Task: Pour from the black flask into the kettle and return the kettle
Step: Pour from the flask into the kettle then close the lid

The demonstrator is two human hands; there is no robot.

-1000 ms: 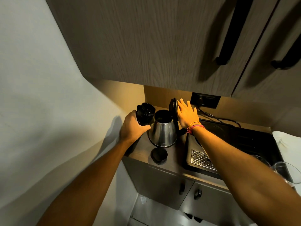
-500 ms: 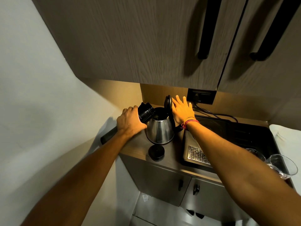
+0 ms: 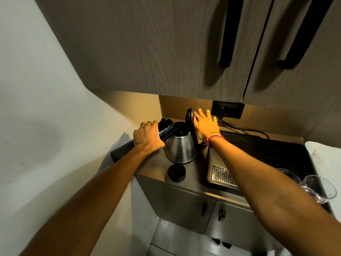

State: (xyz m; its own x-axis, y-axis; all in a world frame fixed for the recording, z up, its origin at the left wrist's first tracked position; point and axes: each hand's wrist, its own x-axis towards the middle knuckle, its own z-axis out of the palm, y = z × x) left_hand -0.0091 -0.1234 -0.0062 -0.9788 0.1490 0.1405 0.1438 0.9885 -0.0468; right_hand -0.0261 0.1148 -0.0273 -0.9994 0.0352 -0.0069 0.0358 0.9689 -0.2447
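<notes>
One black flask (image 3: 164, 130), one steel kettle (image 3: 181, 149), one loose black cap (image 3: 176, 173). Two hands: left hand (image 3: 147, 138), right hand (image 3: 205, 124). Glasses (image 3: 320, 189) at right edge: two, possibly more. Four cabinet handles (image 3: 227, 32). One wall socket (image 3: 227, 109).

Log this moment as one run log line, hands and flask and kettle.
left hand: grips tilted black flask, mouth over kettle | right hand: flat against raised lid | flask cap: on counter
</notes>
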